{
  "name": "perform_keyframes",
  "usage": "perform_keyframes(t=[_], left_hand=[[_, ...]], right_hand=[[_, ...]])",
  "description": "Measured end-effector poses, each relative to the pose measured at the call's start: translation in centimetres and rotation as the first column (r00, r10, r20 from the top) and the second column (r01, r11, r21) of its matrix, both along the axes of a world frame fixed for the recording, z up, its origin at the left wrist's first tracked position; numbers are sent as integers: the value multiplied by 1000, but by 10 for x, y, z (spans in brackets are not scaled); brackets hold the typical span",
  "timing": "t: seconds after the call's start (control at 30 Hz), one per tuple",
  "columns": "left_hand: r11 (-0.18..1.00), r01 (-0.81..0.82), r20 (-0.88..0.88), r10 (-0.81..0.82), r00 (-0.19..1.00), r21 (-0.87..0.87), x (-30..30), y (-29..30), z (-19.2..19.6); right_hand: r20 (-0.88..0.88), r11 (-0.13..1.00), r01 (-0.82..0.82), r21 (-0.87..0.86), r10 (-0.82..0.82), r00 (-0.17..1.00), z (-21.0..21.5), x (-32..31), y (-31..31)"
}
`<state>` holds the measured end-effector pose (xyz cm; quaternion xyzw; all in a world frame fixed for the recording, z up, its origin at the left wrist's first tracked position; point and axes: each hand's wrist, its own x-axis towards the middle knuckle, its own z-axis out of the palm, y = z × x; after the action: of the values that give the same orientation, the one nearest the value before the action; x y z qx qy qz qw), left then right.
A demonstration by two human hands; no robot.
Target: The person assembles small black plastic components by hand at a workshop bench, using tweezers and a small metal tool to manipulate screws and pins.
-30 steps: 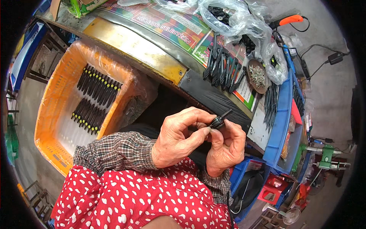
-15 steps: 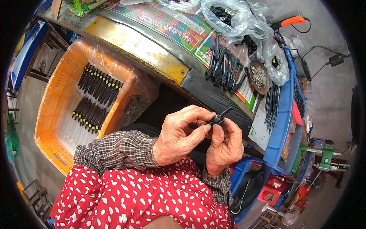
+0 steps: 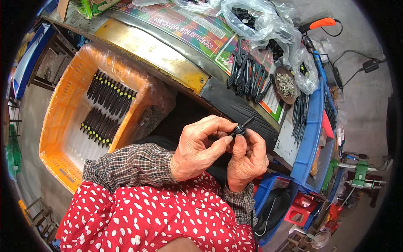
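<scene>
Both hands meet in front of my body, close to the bench edge. Between their fingertips is a small black plastic part (image 3: 239,130) with a thin stem pointing up and right. My left hand (image 3: 202,147) pinches it from the left with thumb and forefinger. My right hand (image 3: 247,159) grips it from the right, thumb on top and fingers curled below. The fingers cover much of the part, so its full shape is hidden. Left of my arms, an orange crate (image 3: 56,126) lined with clear plastic holds two rows of black pieces with yellow-green ends (image 3: 112,94).
On the bench lie a pile of black parts (image 3: 247,75), a brown dish of small screws (image 3: 285,85) and a clear plastic bag (image 3: 268,29). A blue bin (image 3: 308,147) stands at the right. Beyond it is an orange-handled tool (image 3: 322,23) with a cord.
Almost nothing differs. Both hands keep the same pinch on the small black part, and the view has shifted very slightly.
</scene>
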<state>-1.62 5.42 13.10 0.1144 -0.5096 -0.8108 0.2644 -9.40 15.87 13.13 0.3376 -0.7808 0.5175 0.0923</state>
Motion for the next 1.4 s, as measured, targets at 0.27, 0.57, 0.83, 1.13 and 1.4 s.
perform_keyframes(t=[0.27, 0.57, 0.83, 1.13, 1.4], left_hand=[[1000, 11, 16, -11, 1000, 7, -2, 1, -1], [1000, -1, 33, 2, 999, -19, -4, 3, -2], [995, 51, -73, -57, 996, -89, 0, 3, -5], [998, 65, -13, -65, 998, -1, 3, 1, 2], [996, 51, 14, -53, 999, 67, 4, 0, 7]], right_hand=[[-213, 991, 45, 128, -17, 977, 3, -6, -3], [-332, 993, 39, 108, -1, 943, -1, -13, -7], [-85, 965, 7, -261, -30, 996, -11, -1, -11], [-103, 979, -69, -191, 50, 993, -2, 4, -5], [52, 984, -135, -114, 141, 989, 6, -1, 6]])
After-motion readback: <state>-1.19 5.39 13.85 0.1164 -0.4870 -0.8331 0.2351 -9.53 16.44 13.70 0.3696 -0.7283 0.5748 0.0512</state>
